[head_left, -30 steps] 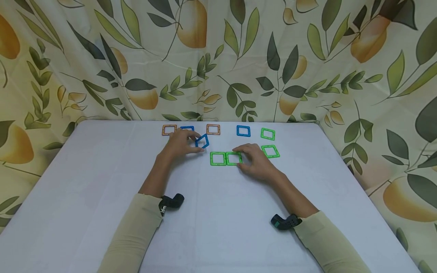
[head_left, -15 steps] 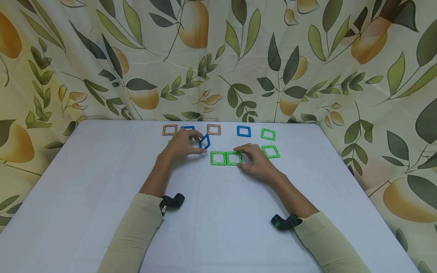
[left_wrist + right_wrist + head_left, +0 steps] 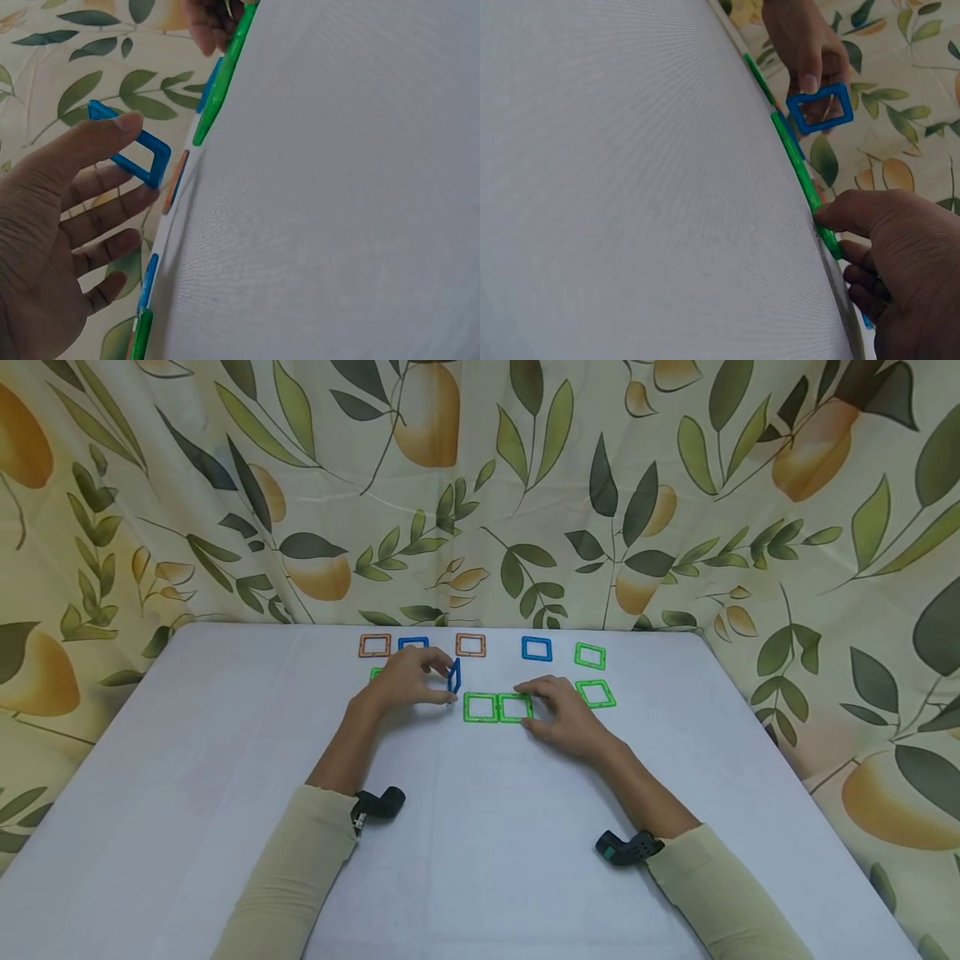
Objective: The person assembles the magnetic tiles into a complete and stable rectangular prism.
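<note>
Blue frame (image 3: 847,103): smooth, hollow, four-sided, slightly glossy.

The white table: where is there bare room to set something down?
Bare: the near side of the table, between left sleeve and right sleeve; the left side, from left sleeve out to the table's edge; the right side likewise. Crowded: the far middle, where left hand, right hand and coloured squares cluster.

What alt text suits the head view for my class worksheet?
A person's left hand holds a blue four-sided frame upright; their right hand pinches one of two adjoining green frames on a white table. Orange, blue and green frames lie nearby, before a leaf-patterned cloth.
</note>
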Demonstrator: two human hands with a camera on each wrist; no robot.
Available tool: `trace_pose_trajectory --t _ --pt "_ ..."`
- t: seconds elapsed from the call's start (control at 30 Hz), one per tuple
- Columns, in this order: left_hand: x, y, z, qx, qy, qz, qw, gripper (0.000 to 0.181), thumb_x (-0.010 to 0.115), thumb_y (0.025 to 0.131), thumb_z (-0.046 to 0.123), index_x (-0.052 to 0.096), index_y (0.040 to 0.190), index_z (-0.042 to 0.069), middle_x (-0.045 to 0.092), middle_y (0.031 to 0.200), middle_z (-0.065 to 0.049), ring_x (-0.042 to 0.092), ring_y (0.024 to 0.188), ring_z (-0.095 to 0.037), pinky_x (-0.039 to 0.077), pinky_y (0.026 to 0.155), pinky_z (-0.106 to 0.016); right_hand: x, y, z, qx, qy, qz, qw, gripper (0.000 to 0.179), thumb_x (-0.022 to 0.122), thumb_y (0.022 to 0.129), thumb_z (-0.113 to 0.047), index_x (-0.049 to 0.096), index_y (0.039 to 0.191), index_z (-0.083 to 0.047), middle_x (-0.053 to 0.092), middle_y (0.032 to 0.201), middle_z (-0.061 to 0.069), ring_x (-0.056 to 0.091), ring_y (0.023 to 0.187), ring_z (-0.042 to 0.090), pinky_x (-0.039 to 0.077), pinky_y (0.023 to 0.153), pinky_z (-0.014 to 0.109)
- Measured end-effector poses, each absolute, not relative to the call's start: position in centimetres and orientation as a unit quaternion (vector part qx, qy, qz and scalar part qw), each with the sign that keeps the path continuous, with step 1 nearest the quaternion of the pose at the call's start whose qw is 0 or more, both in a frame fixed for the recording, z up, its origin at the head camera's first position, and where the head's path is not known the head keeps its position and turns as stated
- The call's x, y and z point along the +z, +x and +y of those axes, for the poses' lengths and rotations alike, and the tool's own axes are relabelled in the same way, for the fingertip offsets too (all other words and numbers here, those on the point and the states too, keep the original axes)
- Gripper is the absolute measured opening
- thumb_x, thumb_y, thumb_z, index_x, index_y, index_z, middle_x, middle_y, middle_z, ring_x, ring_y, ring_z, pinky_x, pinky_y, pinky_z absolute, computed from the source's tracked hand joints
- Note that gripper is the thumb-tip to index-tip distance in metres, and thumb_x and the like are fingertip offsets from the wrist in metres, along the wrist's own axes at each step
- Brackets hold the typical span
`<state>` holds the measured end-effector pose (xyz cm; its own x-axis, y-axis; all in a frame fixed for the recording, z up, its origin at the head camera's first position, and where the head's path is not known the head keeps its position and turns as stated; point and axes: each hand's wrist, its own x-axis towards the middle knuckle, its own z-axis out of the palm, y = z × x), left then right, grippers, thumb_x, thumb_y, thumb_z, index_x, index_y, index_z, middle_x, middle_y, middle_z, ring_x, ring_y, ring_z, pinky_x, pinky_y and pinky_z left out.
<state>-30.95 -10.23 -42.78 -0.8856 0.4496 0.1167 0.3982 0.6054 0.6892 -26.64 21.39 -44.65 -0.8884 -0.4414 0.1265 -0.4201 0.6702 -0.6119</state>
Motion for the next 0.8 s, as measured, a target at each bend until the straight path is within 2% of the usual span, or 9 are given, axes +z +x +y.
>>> trace_pose_trajectory --t 0.23,0.5,0.8 --pt "-42.5 -30.3 -10.1 0.373 0.235 0.897 0.026 0.055 0.091 0.08 0.029 0.071 0.124 0.003 0.075 0.113 -0.009 0.063 0.115 -0.029 0.049 0.103 -0.046 -44.7 -26.8 21.4 -0.33 -0.237 0.913 0.015 0.051 0.081 0.091 -0.014 0.066 0.14 -0.012 0.062 0.142 0.007 0.048 0.133 0.03 0.036 0.113 0.052" --pt "-42.6 -29.5 -9.9 0.403 0.244 0.881 0.046 0.052 0.089 0.084 0.028 0.069 0.126 0.005 0.072 0.117 -0.005 0.058 0.118 -0.027 0.047 0.101 -0.047 -44.9 -26.8 21.3 -0.33 -0.238 0.913 0.016 0.051 0.081 0.091 -0.014 0.066 0.14 -0.01 0.062 0.142 0.008 0.048 0.134 0.031 0.035 0.114 0.051" --pt "-43.0 -28.9 -9.7 0.443 0.275 0.853 0.005 0.049 0.088 0.085 0.026 0.07 0.125 0.006 0.073 0.12 -0.005 0.058 0.119 -0.028 0.045 0.104 -0.05 -44.6 -26.6 21.4 -0.335 -0.232 0.913 0.016 0.051 0.081 0.09 -0.013 0.067 0.139 -0.01 0.062 0.142 0.009 0.047 0.134 0.031 0.034 0.114 0.052"
